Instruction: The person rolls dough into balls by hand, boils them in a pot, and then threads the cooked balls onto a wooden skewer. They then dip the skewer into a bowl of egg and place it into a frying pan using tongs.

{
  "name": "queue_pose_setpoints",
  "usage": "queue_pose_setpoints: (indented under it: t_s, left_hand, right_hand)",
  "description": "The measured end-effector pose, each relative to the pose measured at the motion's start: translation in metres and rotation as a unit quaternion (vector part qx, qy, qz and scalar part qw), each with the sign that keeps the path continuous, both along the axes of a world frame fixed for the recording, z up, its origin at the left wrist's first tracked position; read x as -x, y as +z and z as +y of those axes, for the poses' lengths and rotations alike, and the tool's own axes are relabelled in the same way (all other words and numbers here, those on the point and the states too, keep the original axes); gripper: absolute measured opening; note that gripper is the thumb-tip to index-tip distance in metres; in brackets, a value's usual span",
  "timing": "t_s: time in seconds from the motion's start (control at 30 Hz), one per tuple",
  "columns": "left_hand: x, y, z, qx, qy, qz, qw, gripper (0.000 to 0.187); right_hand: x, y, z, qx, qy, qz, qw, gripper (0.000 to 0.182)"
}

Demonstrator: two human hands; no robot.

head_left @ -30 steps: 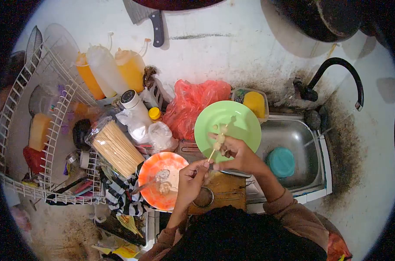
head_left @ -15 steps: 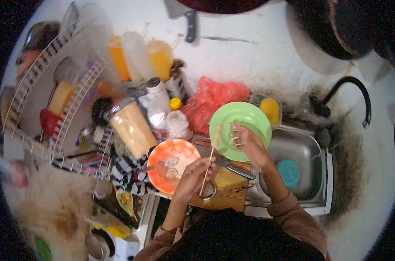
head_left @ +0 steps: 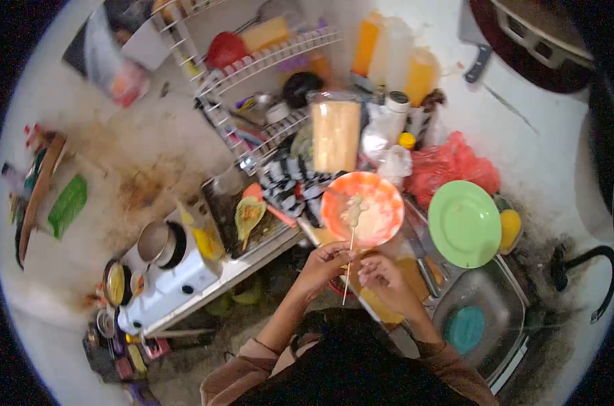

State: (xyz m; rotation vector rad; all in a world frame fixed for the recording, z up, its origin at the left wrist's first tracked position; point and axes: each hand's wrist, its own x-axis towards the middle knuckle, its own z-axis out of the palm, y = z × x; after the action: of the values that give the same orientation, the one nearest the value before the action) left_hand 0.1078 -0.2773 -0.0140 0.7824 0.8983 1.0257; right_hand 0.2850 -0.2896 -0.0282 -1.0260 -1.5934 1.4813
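My left hand (head_left: 326, 269) pinches a thin wooden skewer (head_left: 348, 287). Its upper end carries pale, batter-coated food (head_left: 354, 208), which is over an orange-and-white bowl (head_left: 330, 218) holding a pale wet mix. A utensil handle appears to lean on the bowl's left rim. To the right of the skewer is my right hand (head_left: 386, 281), fingers loosely bent and apart, with nothing visible in them. The green plate (head_left: 464, 227) lies farther right, with no food seen on it. Between bowl and plate, a knife (head_left: 425, 271) rests by the wooden cutting board (head_left: 407, 287).
A steel sink (head_left: 516, 298) with a turquoise round item (head_left: 465, 329) is at right, below a black faucet (head_left: 591, 260). Behind the bowl stand a wrapped tan pack (head_left: 336, 135), bottles and a red plastic bag (head_left: 456, 166). At left is a stove (head_left: 178, 284) with a pot (head_left: 159, 243).
The view has turned left, bringing the stove into sight. My left hand has brought the skewer from beside the green plate to over the orange bowl; my right hand has left the plate.
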Motion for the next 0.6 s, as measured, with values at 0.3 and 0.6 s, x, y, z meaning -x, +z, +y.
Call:
queue_pose_setpoints:
  t_s: [0.3, 0.6]
  left_hand:
    - [0.127, -0.051, -0.105, 0.037, 0.202, 0.054, 0.977, 0.029]
    - [0.264, -0.099, -0.236, 0.042, 0.354, 0.083, 0.931, 0.024]
  right_hand:
    - [0.134, -0.049, -0.075, 0.151, 0.222, -0.007, 0.963, 0.018]
    - [0.287, -0.094, -0.170, 0.195, 0.327, 0.001, 0.925, 0.020]
